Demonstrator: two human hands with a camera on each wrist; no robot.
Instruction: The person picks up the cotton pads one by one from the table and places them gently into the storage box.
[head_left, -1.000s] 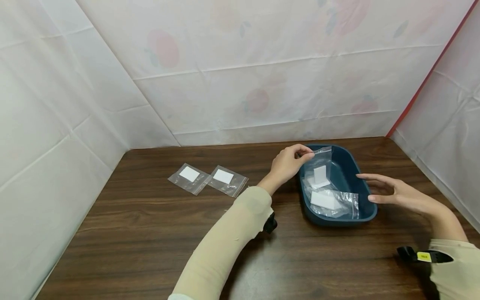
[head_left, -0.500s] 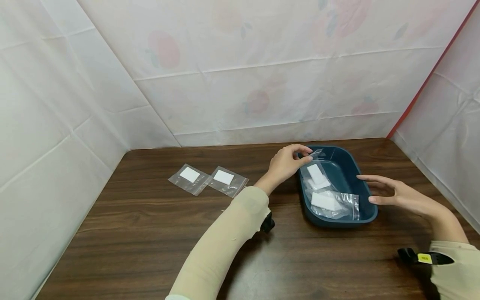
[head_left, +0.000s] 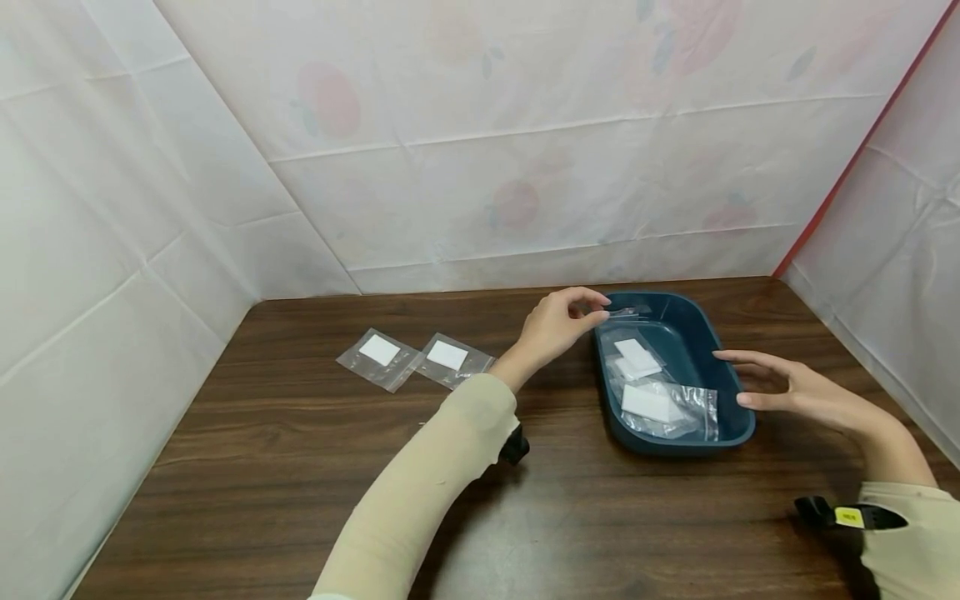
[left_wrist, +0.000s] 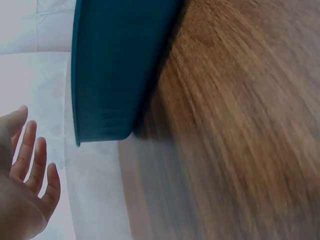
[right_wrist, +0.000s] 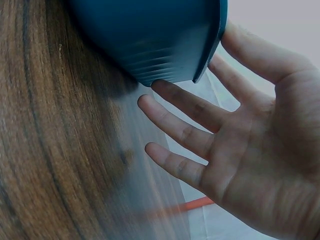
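A dark blue plastic bin (head_left: 678, 333) stands on the table's right half. Inside, at its left and front, lie several clear zip bags (head_left: 637, 360), each with a white rectangular piece; they overlap, so I cannot tell them all apart. My left hand (head_left: 558, 325) is at the bin's left rim, near a bag's top edge. In the left wrist view that hand (left_wrist: 30, 175) has loosely spread fingers and holds nothing. My right hand (head_left: 810, 392) rests at the bin's right side, its fingers extended; the right wrist view shows its thumb against the rim.
Two more zip bags (head_left: 378, 350) with white pieces lie on the dark wood table (head_left: 300, 467), left of my left forearm, their edges meeting. White printed sheeting (head_left: 480, 167) walls the table at the back and both sides.
My left hand has let go of a zip bag and drawn back leftward. That bag's upper end has sunk down into the bin. The right hand has stayed in place.
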